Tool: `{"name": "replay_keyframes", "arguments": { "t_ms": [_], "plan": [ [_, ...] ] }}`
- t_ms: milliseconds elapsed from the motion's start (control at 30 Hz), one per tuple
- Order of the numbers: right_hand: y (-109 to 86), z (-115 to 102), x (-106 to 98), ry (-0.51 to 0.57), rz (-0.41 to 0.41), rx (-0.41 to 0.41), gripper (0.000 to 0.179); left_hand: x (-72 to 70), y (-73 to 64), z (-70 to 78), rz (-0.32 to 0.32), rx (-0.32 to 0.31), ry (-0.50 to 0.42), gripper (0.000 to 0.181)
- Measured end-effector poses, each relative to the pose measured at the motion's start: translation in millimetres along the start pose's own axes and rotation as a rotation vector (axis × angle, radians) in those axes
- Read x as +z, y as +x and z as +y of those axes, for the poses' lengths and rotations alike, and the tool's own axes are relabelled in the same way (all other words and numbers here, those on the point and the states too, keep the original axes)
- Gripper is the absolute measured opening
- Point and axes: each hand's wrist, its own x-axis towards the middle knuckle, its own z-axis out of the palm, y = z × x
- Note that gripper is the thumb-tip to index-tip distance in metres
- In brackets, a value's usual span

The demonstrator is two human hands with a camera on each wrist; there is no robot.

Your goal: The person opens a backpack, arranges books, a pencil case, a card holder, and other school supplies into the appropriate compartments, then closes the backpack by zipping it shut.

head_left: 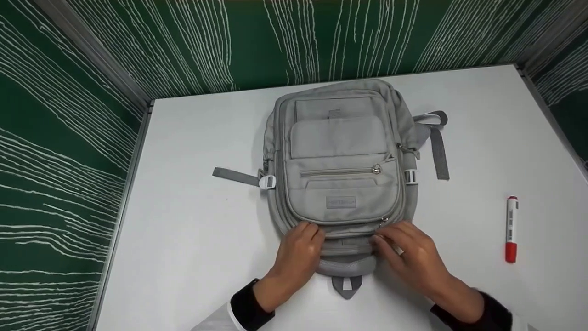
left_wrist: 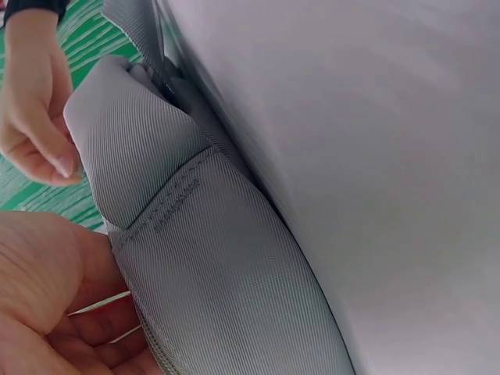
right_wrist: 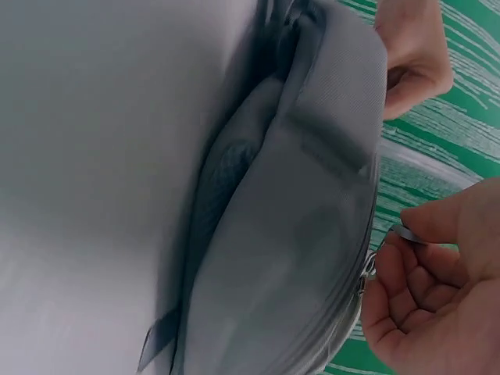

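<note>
A grey backpack lies on its back on a white table, its padded top handle toward the person. The left hand grips the bag's edge left of the handle, fingers curled over the fabric; the left wrist view shows its thumb side against the ribbed cloth. On the other side of the handle is the right hand. Between thumb and forefinger it pinches a small zipper pull, beside the metal slider on the bag's rim. The front pocket has a horizontal zipper.
A red-capped marker lies on the table, right of the bag. Loose straps stick out at the left and right. Green panels with white streaks border the table at the back and sides.
</note>
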Motion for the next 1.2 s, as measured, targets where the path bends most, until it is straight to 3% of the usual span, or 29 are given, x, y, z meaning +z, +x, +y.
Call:
{"name": "replay_keyframes", "arguments": {
  "t_ms": [133, 233, 367, 533, 667, 833, 967, 1067, 1200],
  "plan": [
    [5.2, -11, 12, 0.079, -0.032, 0.034, 0.005, 0.3, 0.6, 0.2, 0.010, -0.001, -0.005, 0.020],
    [10.5, -20, 22, 0.105, -0.046, 0.058, 0.029, -1.0, 1.7, 1.2, -0.002, -0.008, -0.012, 0.017],
    [18.0, -31, 37, 0.117, -0.059, 0.091, 0.030, -3.0, 1.7, 2.9, -0.030, -0.041, -0.056, 0.010],
    [25.1, -39, 51, 0.132, -0.065, 0.074, 0.031, -3.1, -1.0, 6.7, -0.024, -0.084, -0.178, 0.015],
    [30.4, -41, 53, 0.162, -0.076, 0.070, 0.031, -2.5, -1.8, 8.3, -0.007, -0.092, -0.234, 0.017],
    [34.4, -38, 48, 0.196, -0.167, 0.040, 0.031, -3.5, -0.4, 7.9, -0.013, -0.110, -0.247, 0.016],
    [35.1, -30, 44, 0.124, -0.202, -0.076, 0.033, -5.6, 2.3, 7.9, -0.011, -0.113, -0.265, 0.014],
    [36.4, -19, 41, -0.033, -0.167, -0.172, 0.025, -6.8, 3.0, 7.7, 0.010, -0.103, -0.282, 0.010],
    [37.4, -5, 37, -0.217, -0.146, -0.216, 0.019, -7.9, 0.9, 6.3, 0.034, -0.109, -0.308, 0.006]
  ]
}}
